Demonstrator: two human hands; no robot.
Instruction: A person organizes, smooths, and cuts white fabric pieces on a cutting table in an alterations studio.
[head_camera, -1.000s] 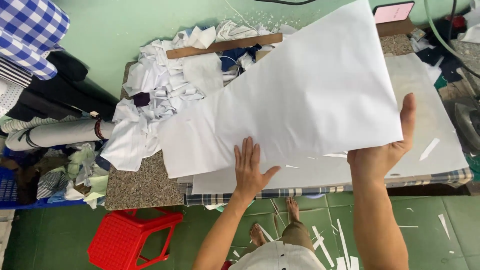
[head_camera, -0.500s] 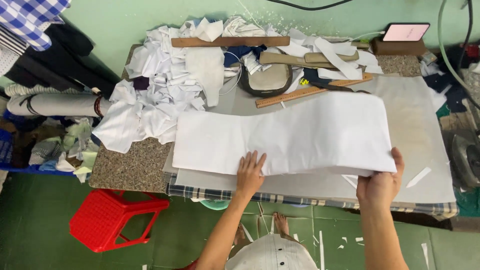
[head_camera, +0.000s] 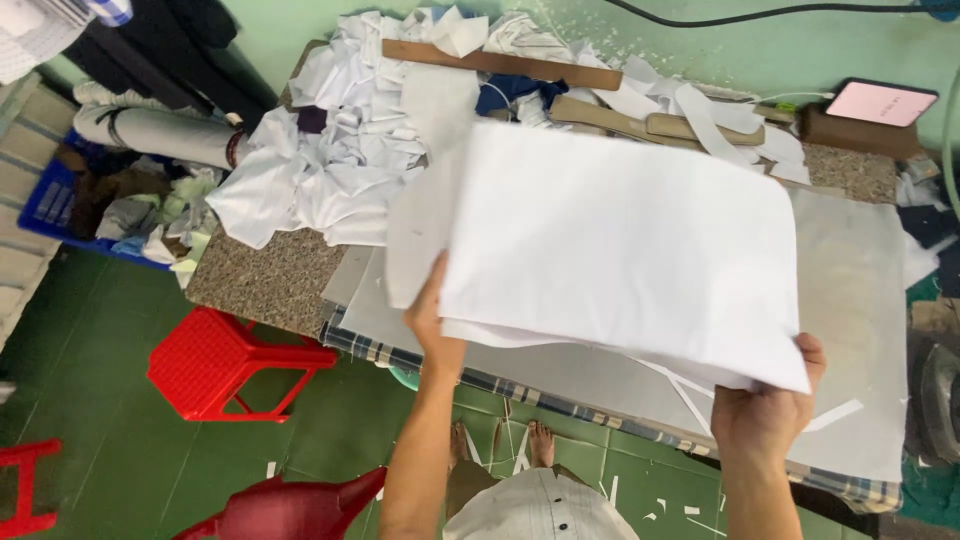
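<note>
I hold a stack of large white sheets (head_camera: 620, 245) lifted off the table (head_camera: 270, 275), tilted toward me. My left hand (head_camera: 428, 318) grips the stack's near left edge, fingers hidden under it. At the near right corner my right hand (head_camera: 765, 410) holds the stack from below. More white sheets (head_camera: 860, 300) lie flat on the table underneath.
A heap of white fabric scraps (head_camera: 330, 150) covers the table's far left. Wooden rulers (head_camera: 500, 62) and a tablet (head_camera: 880, 102) lie at the back. A red stool (head_camera: 215, 362) stands on the green floor at left, a fabric roll (head_camera: 160, 130) beyond it.
The white stack, lying flat on the table half a second ago, is now lifted and gathered in both hands. My left hand went from pressing on top to gripping the edge.
</note>
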